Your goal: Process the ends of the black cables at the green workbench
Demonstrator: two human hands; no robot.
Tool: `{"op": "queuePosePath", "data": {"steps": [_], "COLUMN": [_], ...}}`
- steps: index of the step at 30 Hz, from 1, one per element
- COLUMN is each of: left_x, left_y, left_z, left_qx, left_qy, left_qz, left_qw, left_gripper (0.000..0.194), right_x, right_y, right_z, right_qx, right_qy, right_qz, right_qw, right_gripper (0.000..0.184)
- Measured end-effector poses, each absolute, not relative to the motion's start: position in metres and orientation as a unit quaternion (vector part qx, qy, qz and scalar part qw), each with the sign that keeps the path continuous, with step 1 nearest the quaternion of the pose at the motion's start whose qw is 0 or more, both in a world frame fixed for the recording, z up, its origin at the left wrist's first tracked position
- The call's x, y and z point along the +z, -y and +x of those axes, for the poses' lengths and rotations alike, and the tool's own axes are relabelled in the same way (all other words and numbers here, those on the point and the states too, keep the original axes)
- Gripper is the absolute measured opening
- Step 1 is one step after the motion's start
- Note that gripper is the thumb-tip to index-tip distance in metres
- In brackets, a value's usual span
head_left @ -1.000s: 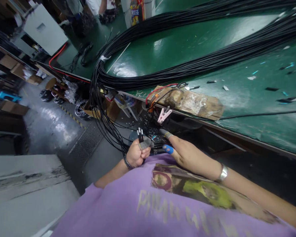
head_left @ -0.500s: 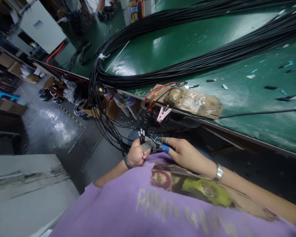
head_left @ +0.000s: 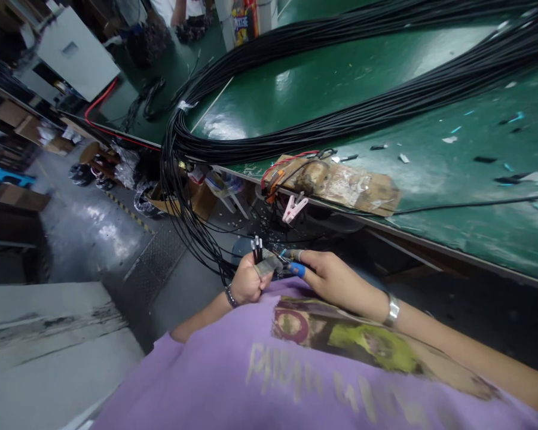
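Observation:
In front of my purple shirt, my left hand [head_left: 245,282] is closed around black cables [head_left: 257,249], with several pale-tipped ends standing up out of the fist. Grey tape wraps its thumb. Just to the right, my right hand [head_left: 334,276] pinches at a cable end whose thin light-blue wire [head_left: 282,253] shows between the two hands. Blue tape covers the right thumb and grey tape the index finger. The exact point of grip is small and partly hidden by the fingers.
A long bundle of black cables [head_left: 260,149] loops over the green table [head_left: 341,83] and hangs off its edge. Near that edge are a taped wooden block [head_left: 354,184] and a pink clip [head_left: 295,207]. Cable scraps [head_left: 485,159] lie at right; a white cabinet [head_left: 58,340] stands lower left.
The view has shifted slightly, so the table things sit a little further left. Both hands keep nearly the same pose, with the right fingers a touch closer to the left hand.

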State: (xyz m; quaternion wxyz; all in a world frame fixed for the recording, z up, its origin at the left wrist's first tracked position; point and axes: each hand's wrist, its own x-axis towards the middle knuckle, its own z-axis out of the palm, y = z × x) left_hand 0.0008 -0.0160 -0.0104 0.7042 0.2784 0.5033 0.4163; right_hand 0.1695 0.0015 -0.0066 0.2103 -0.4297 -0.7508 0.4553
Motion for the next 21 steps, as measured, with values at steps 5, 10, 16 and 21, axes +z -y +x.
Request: {"op": "queuePosePath", "data": {"steps": [5, 10, 16, 21], "left_x": [-0.011, -0.012, -0.019, -0.026], "left_y": [0.016, 0.015, 0.016, 0.021], "left_z": [0.001, 0.000, -0.001, -0.004], "left_qx": [0.419, 0.434, 0.465, 0.475], "left_qy": [-0.511, -0.504, -0.557, -0.586], "left_qz": [0.273, 0.245, 0.266, 0.316], "left_qw": [0.700, 0.706, 0.635, 0.575], "left_gripper": [0.042, 0.042, 0.047, 0.041], "right_x": [-0.006, -0.006, -0.001, 0.005], "right_y": [-0.001, -0.002, 0.002, 0.004], "right_z": [0.169, 0.169, 0.172, 0.170], "right_qx": [0.463, 0.456, 0.483, 0.485], "right_qy": [0.743, 0.746, 0.714, 0.718], "right_qz": [-0.426, -0.430, -0.441, -0.442], "right_qw": [0.230, 0.225, 0.248, 0.233], "right_gripper": [0.026, 0.026, 0.026, 0.027]}}
